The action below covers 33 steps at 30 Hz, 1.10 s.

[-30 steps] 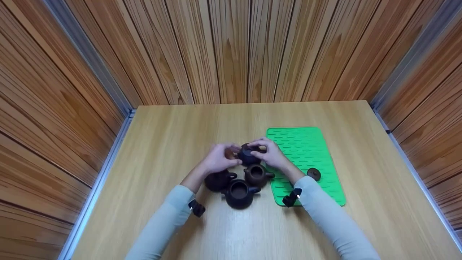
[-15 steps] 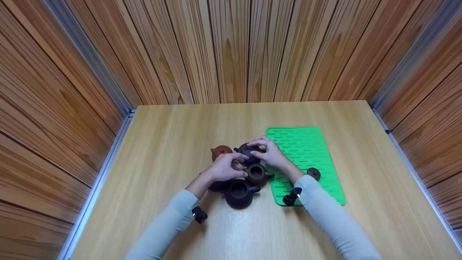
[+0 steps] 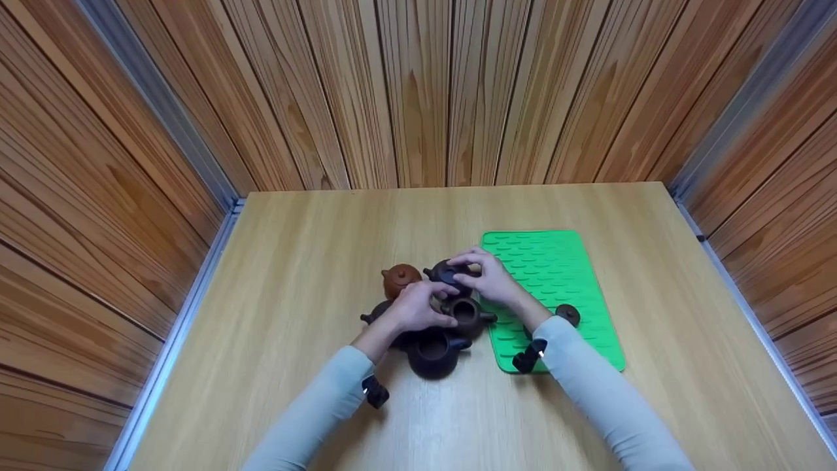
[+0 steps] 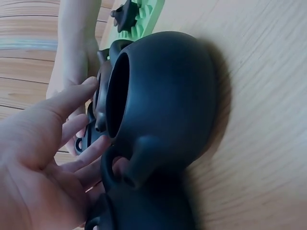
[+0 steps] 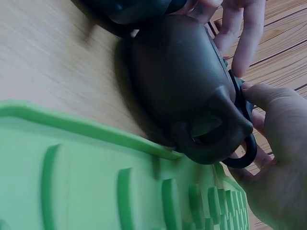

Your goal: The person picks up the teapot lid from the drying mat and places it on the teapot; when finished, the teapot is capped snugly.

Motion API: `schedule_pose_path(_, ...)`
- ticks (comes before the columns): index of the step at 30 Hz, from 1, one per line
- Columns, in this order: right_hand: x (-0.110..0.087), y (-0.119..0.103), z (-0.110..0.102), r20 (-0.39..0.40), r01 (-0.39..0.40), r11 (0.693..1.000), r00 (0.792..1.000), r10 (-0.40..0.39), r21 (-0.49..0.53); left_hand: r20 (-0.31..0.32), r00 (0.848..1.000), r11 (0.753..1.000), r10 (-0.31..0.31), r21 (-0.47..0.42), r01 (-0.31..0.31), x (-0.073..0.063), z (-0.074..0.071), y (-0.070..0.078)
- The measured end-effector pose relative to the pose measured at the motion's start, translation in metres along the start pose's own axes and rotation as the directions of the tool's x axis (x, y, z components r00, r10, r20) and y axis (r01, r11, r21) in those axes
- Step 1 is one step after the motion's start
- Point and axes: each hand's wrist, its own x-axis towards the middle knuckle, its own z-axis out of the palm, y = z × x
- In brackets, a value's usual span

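Over a cluster of small clay teapots, my left hand (image 3: 422, 309) has loosely bent fingers and a thumb spread near the lidless brown teapot (image 3: 468, 315). In the left wrist view the thumb lies by that pot's rim; contact is unclear. My right hand (image 3: 490, 278) holds the lidded dark teapot (image 3: 444, 270) behind it, thumb at the lid and fingers round the far side. A lidless black teapot (image 4: 172, 91) stands nearest the front edge. Another dark teapot (image 3: 375, 314) is mostly hidden beneath my left hand. A reddish-brown teapot (image 3: 397, 280) sits behind it.
A green ridged mat (image 3: 549, 261) lies to the right, beneath my right forearm. On it rests a round dark lid (image 3: 568, 314); something dark beside it is mostly covered by my sleeve. Wooden walls (image 3: 418, 98) enclose the table (image 3: 314, 248) at back and sides.
My left hand has moved from between the reddish-brown and lidded dark teapots, toward the front and right to the lidless brown one, uncovering the reddish-brown pot. My right hand stays put.
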Motion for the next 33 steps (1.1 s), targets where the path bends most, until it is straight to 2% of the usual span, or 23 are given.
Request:
schedule_pose_path(5, -0.001, -0.004, -0.002, 0.033, -0.003, 1.000, 0.999, 0.003, 0.016, 0.022, 1.000, 1.000, -0.023, -0.012, 0.023, 0.003, 0.003, 0.001)
schedule_pose_path(13, 0.001, -0.006, -0.005, 0.053, 0.010, 1.000, 0.999, -0.010, -0.008, 0.044, 0.997, 0.998, -0.060, -0.027, 0.062, -0.001, -0.005, 0.015)
schedule_pose_path(17, 0.001, -0.006, -0.006, 0.064, 0.006, 1.000, 0.998, -0.005, -0.012, 0.054, 0.995, 0.996, -0.089, -0.018, 0.090, -0.008, -0.013, 0.033)
schedule_pose_path(20, 0.000, -0.007, -0.008, 0.069, -0.013, 1.000, 0.998, 0.013, -0.001, 0.074, 0.991, 0.994, -0.108, -0.021, 0.110, -0.017, -0.024, 0.055)
schedule_pose_path(22, -0.001, -0.008, -0.011, 0.071, -0.019, 1.000, 0.997, 0.019, -0.007, 0.086, 0.989, 0.992, -0.118, -0.025, 0.121, -0.021, -0.029, 0.064)
schedule_pose_path(24, -0.003, -0.009, -0.014, 0.067, -0.024, 1.000, 0.997, 0.025, -0.018, 0.088, 0.989, 0.993, -0.117, -0.023, 0.120, -0.021, -0.028, 0.062)
schedule_pose_path(25, -0.004, -0.010, -0.016, 0.064, -0.020, 0.999, 0.998, 0.022, -0.033, 0.083, 0.990, 0.993, -0.112, -0.024, 0.114, -0.018, -0.025, 0.056)
schedule_pose_path(29, -0.008, -0.012, -0.022, 0.049, 0.000, 0.996, 0.999, 0.004, -0.086, 0.056, 0.996, 0.997, -0.074, -0.023, 0.075, -0.002, -0.006, 0.020)
schedule_pose_path(33, -0.013, -0.013, -0.029, 0.039, 0.000, 0.995, 0.999, 0.004, -0.098, 0.062, 0.995, 0.996, -0.078, -0.037, 0.080, -0.001, -0.005, 0.015)
